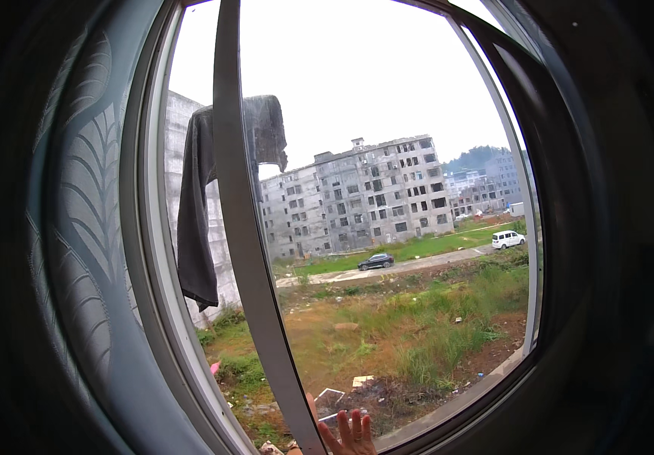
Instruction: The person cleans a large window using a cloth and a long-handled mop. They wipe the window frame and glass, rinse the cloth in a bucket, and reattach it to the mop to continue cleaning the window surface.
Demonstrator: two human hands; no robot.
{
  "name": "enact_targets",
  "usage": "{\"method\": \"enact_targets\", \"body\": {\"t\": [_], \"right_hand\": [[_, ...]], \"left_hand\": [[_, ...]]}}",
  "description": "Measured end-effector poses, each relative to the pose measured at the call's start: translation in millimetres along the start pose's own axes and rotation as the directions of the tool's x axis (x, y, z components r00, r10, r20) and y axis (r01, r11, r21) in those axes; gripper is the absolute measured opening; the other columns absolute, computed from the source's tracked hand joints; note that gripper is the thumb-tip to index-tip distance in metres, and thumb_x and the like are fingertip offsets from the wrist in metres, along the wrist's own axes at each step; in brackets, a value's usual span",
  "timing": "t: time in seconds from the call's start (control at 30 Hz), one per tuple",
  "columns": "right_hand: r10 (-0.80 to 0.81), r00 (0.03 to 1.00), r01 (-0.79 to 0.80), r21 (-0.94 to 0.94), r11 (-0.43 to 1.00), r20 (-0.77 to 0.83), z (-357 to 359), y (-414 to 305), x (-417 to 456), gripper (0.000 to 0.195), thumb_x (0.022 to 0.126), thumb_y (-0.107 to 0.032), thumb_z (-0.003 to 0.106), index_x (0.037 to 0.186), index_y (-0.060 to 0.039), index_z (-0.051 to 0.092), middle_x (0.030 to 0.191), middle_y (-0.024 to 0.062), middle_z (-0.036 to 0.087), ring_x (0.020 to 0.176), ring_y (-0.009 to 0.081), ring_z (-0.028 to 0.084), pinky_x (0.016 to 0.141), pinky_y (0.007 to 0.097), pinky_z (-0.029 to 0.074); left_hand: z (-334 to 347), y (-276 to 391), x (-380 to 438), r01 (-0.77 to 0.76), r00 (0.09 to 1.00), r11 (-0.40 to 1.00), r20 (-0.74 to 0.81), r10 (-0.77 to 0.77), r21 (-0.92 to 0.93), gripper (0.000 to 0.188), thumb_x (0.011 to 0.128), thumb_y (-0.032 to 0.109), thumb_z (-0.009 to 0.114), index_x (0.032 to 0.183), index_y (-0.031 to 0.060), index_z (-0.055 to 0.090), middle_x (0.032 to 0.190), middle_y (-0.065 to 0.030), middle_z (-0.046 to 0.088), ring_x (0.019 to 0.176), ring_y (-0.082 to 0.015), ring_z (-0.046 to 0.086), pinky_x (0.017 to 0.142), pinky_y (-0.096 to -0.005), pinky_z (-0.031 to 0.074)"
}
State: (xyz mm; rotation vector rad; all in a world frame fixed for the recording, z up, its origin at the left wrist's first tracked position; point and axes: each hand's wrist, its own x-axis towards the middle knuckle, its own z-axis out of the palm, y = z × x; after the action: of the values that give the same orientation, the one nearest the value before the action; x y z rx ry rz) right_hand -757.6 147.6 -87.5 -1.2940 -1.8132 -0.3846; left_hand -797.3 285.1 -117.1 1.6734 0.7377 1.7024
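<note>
At the bottom, my right hand [355,438] is raised with its fingers apart, a ring on one finger. It is at the glass pane of a sliding window, just right of the upright sash stile [264,284]. Whether the palm touches the glass cannot be told. Skin that appears to be my left hand [311,405] shows on both sides of the stile's lower end. The stile hides most of that hand, and what it holds cannot be seen. Left of the stile the window stands open.
A dark garment [197,227] hangs outside, partly behind the stile. A leaf-patterned curtain [91,199] hangs beside the left window frame [153,239]. The lower window track [463,392] runs along the bottom right. Beyond lie weedy ground [372,324], two vehicles and a grey concrete building [355,199].
</note>
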Motion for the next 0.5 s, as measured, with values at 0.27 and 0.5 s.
{"method": "enact_targets", "body": {"t": [0.27,0.5], "right_hand": [[-0.084,0.983,0.045,-0.230,0.972,-0.162,37.3,-19.0,28.2,0.086,0.074,-0.059,0.065,0.148,-0.0285,0.034,0.159,0.0154,0.001,0.145,0.0415,-0.009,0.103,0.0742,-0.007],[-0.138,0.965,0.079,-0.256,0.963,-0.221,32.9,-7.2,26.7,0.088,0.075,-0.062,0.061,0.149,-0.0273,0.029,0.160,0.0141,0.003,0.145,0.0414,-0.008,0.104,0.0721,-0.010]], "left_hand": [[4.7,9.6,8.8,0.009,1.000,1.000,-0.005,-0.009,0.004,0.026,0.094,0.016,0.057,0.072,0.0050,0.048,0.055,0.0015,0.045,0.047,-0.0081,0.042,0.042,-0.0274,0.030],[-1.8,17.3,4.1,-0.021,1.000,0.999,-0.017,0.021,0.042,0.025,0.093,0.014,0.057,0.072,0.0038,0.048,0.055,-0.0002,0.047,0.046,-0.0099,0.043,0.042,-0.0287,0.030]]}}
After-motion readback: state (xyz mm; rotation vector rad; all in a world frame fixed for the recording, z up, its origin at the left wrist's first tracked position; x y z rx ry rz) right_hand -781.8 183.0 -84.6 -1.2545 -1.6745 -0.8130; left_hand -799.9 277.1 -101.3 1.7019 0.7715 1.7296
